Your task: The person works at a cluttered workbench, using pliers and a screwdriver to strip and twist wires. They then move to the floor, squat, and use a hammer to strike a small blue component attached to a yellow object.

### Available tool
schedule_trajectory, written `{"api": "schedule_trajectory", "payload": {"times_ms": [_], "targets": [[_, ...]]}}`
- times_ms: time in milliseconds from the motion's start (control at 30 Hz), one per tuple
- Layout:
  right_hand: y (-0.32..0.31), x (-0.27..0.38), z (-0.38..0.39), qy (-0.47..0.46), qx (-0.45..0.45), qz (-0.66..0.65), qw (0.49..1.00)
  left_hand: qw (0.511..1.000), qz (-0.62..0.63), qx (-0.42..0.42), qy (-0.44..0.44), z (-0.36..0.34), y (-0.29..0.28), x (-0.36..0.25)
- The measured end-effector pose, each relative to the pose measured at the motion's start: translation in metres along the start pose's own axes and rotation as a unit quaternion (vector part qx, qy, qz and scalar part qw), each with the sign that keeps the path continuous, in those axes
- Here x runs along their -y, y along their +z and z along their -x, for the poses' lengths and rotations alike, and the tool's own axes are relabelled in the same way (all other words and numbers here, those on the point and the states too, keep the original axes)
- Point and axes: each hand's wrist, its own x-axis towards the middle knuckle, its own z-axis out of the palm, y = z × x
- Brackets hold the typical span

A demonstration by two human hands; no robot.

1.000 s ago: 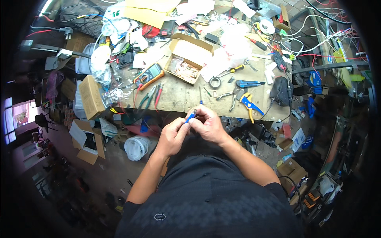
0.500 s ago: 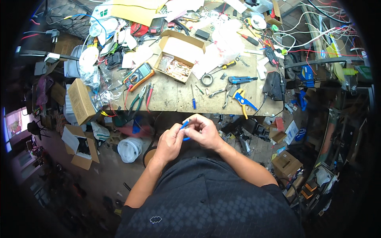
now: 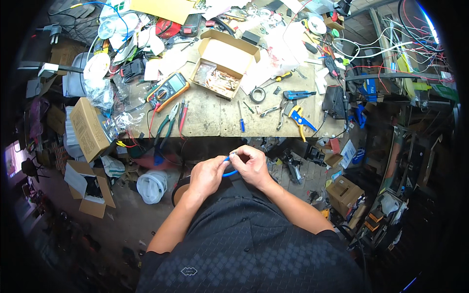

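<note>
Just in front of the workbench edge, my left hand (image 3: 205, 177) and my right hand (image 3: 251, 167) meet, both closed on a blue cable (image 3: 230, 173) that curves below them. Fingertips pinch one end; its detail is too small to make out. On the bench (image 3: 205, 129) beyond them lie a blue-handled screwdriver (image 3: 242, 124), green pliers (image 3: 168, 124), a multimeter (image 3: 167, 91), a roll of dark tape (image 3: 257, 94), a blue utility knife (image 3: 298, 94) and blue-yellow wire strippers (image 3: 300, 119). An open cardboard box (image 3: 205, 58) holds small copper-coloured parts.
A closed carton (image 3: 90, 127) stands at the bench's left end, a black device (image 3: 333, 102) at its right. Loose wires (image 3: 391, 44) hang at upper right. A white bucket (image 3: 151, 185) and cartons (image 3: 342, 193) sit on the cluttered floor.
The view has shifted, so the bench appears higher and further left. My hands sit slightly lower in the picture, and more of the blue cable's curve shows below my fingers.
</note>
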Motion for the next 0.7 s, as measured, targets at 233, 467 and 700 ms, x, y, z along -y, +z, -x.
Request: {"api": "schedule_trajectory", "payload": {"times_ms": [233,467,700], "targets": [[-0.009,-0.023,-0.012,0.135,0.042,-0.132,0.981,0.998,0.053,0.033,-0.028,-0.014,0.013,0.025],[-0.139,-0.07,-0.105,0.215,-0.256,0.002,0.942,0.991,0.005,0.077,-0.113,-0.028,0.037,0.081],[-0.273,-0.122,-0.227,0.331,-0.312,0.214,0.865,0.98,0.171,0.063,-0.078,-0.061,0.064,0.146]]}}
